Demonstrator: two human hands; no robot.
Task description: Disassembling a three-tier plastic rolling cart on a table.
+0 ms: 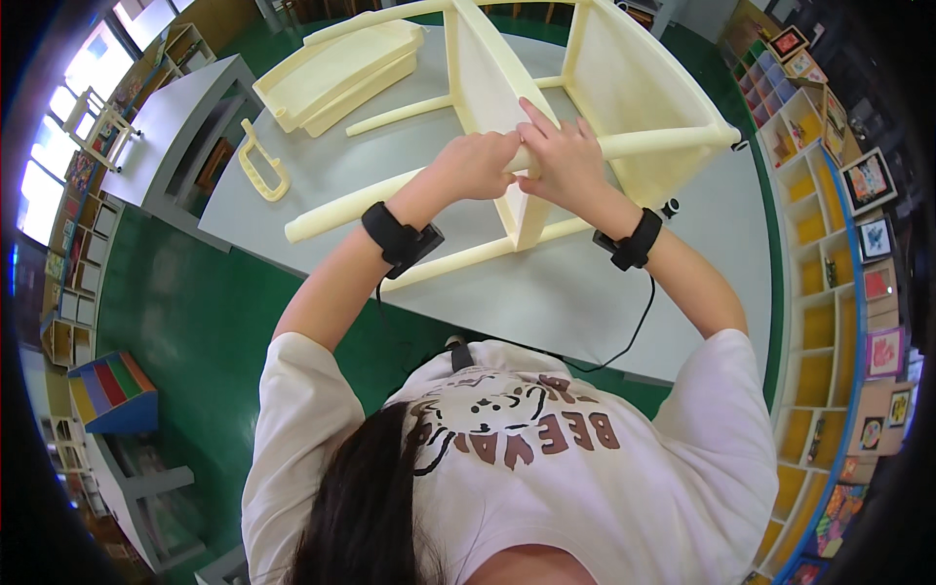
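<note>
A cream plastic rolling cart [663, 146] lies on its side on the grey table, its tube poles pointing left. My left hand [476, 164] is closed at the near upper pole [356, 207], where it meets the middle shelf [492, 83]. Right beside it, my right hand [564, 158] grips the same joint. Its thumb is bent under the pole and its index finger stretches along the shelf; the fingertips of both hands nearly touch. Black casters [670, 208] sit at the cart's right end. The exact contact under my fingers is hidden.
Loose cream trays [341, 73] lie stacked at the table's far left, with a cream handle [263, 168] nearer. A dark cable [639, 331] hangs from my right wristband. Another table [161, 127] stands to the left; cubby shelves [814, 292] line the right.
</note>
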